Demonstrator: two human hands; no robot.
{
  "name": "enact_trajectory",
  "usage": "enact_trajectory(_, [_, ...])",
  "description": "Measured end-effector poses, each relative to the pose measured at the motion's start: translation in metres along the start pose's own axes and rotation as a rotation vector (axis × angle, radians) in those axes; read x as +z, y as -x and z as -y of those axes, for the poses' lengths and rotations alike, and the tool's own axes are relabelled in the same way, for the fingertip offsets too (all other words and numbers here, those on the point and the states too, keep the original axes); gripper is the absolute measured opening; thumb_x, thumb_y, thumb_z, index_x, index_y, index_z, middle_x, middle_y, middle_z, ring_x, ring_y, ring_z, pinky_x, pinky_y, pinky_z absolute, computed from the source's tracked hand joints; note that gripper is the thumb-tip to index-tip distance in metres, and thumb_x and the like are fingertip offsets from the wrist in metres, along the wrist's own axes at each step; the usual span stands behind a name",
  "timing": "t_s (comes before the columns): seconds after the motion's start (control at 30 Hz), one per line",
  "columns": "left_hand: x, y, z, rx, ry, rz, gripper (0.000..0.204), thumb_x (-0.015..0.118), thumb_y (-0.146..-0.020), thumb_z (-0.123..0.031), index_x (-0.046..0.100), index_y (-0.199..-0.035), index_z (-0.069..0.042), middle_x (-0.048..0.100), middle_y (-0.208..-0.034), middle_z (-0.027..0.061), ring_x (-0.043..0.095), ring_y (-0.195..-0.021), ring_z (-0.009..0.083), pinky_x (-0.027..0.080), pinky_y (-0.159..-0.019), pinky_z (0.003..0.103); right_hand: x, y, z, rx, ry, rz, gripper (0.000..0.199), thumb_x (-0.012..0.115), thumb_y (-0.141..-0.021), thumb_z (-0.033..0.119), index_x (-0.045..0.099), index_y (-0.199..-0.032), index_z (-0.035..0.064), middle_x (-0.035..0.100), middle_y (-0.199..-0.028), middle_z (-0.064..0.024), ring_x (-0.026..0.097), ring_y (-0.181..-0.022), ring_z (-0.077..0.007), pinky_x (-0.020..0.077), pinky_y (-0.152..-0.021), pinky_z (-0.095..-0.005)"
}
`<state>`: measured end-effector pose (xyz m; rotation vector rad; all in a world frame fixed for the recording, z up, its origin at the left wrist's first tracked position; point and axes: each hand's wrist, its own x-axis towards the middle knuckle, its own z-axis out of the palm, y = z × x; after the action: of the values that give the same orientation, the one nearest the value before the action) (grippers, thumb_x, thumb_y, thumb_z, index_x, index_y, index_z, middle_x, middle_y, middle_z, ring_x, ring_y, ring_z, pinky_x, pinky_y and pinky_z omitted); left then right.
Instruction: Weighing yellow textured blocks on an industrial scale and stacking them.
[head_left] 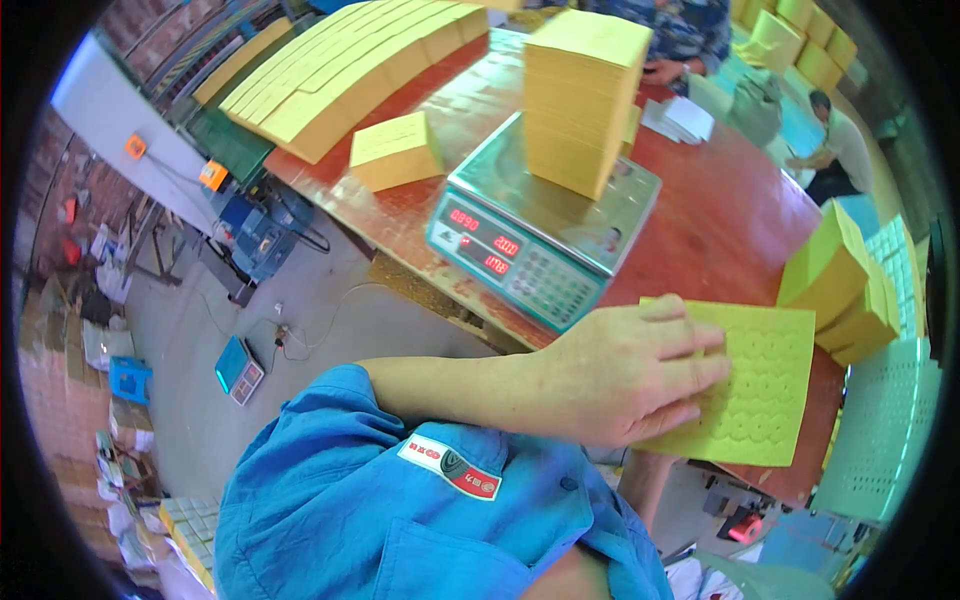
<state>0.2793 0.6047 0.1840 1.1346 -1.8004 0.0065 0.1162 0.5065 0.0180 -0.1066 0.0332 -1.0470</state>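
My left hand point(655, 375) lies on a yellow paper sheet point(765, 385) marked with rows of curved punched shapes. Its fingers are stretched out and spread over the paper's left part. Whether this is one sheet or a stack I cannot tell. My right forearm point(648, 485) comes up from below and passes beneath the paper, which hides the right hand. Just beyond my left hand, a digital scale point(540, 240) with lit red digits stands on the red table point(700, 220). A tall stack of yellow paper point(580, 105) rests upright on its metal pan.
Long rows of yellow paper stacks point(350, 75) cover the table's far left, with a smaller block point(395, 150) nearby. More yellow stacks point(835, 275) stand at the right, near a pale green perforated chair point(880, 430). Two other people are beyond the table. A second scale point(238, 370) sits on the floor.
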Motion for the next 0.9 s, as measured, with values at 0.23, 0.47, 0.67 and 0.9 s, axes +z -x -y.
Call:
enact_trajectory(0.23, [-0.109,0.055,0.015,0.167,0.985,0.256,0.026,0.063,-0.091,-0.018,0.066,-0.11,0.0,0.062,-0.115,0.0188,0.06,-0.101,0.0372,0.05,-0.086,0.044,0.018,-0.021,-0.101,0.18,0.083,0.017,0.067,0.043,-0.095,0.055,0.036,-0.145,0.0116,0.039,-0.149,-0.0098,0.043,-0.131,-0.0319,0.0329,-0.111,-0.0496])
enact_trajectory(0.47, [-0.172,0.101,0.035,0.314,1.724,0.959,0.032,0.05,-0.1,-0.022,0.061,-0.111,0.007,0.056,-0.12,0.0273,0.052,-0.112,0.0433,0.039,-0.096,0.051,0.036,-0.064,-0.177,0.185,0.196,0.061,0.067,0.043,-0.095,0.055,0.037,-0.145,0.0118,0.039,-0.149,-0.0099,0.043,-0.131,-0.032,0.033,-0.11,-0.0499])
enact_trajectory(0.67, [-0.215,0.119,0.067,0.438,1.758,1.021,0.033,0.051,-0.1,-0.023,0.059,-0.11,0.007,0.056,-0.119,0.0271,0.052,-0.11,0.0431,0.04,-0.095,0.051,0.034,-0.051,-0.234,0.109,0.195,-0.009,0.067,0.043,-0.094,0.056,0.037,-0.145,0.0119,0.039,-0.148,-0.0101,0.043,-0.131,-0.0322,0.0332,-0.11,-0.0502])
enact_trajectory(0.9, [-0.229,0.116,0.074,0.576,1.829,1.015,0.037,0.054,-0.099,-0.026,0.059,-0.112,0.008,0.055,-0.121,0.0266,0.052,-0.111,0.0432,0.041,-0.094,0.051,0.036,-0.012,-0.237,-0.054,0.213,-0.129,0.068,0.043,-0.094,0.056,0.037,-0.145,0.012,0.039,-0.148,-0.0102,0.043,-0.131,-0.0323,0.0334,-0.11,-0.0505])
